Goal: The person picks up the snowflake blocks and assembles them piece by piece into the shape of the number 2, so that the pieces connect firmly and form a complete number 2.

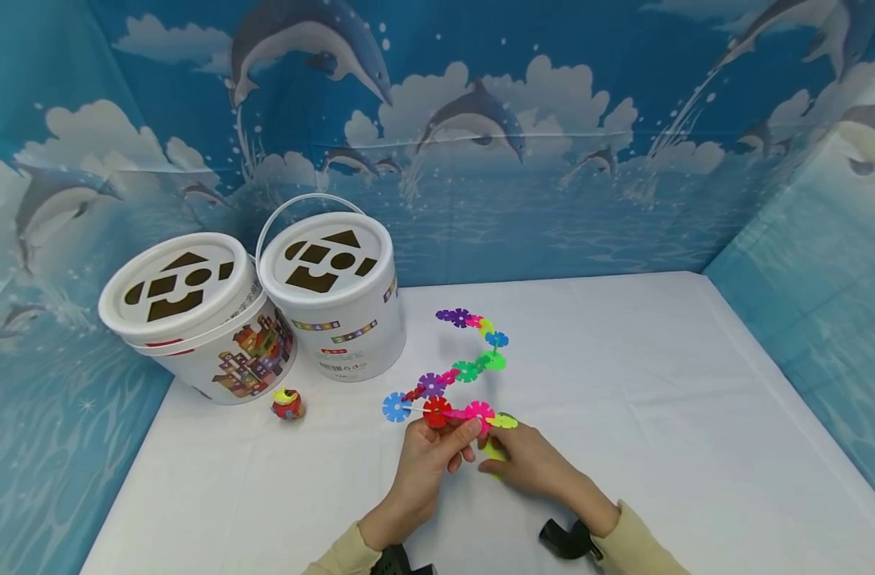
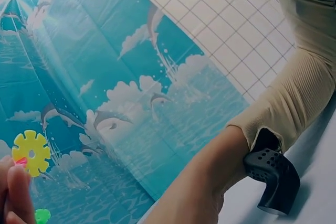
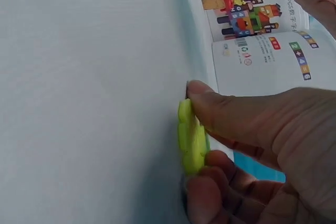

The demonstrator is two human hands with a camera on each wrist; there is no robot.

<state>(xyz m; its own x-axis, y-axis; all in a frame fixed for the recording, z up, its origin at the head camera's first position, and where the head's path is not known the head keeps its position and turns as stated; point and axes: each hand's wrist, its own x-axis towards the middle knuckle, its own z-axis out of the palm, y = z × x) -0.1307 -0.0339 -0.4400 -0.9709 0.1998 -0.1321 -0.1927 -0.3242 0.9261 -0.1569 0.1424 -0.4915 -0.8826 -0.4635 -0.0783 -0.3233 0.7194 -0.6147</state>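
A winding chain of colourful notched plastic discs stretches over the white table, from purple at its far end to pink and yellow near the hands. My left hand pinches it by the pink disc. Beyond that pink one, a yellow disc is joined on, seen face-on in the left wrist view. Close by on the right, my right hand holds a separate yellow-green disc on edge between thumb and fingers. Part of this disc is hidden by the fingers.
Two white lidded buckets with shape cut-outs in their lids stand at the back left. A small red and yellow toy figure sits before them. Dolphin-printed sheets wall in the white table.
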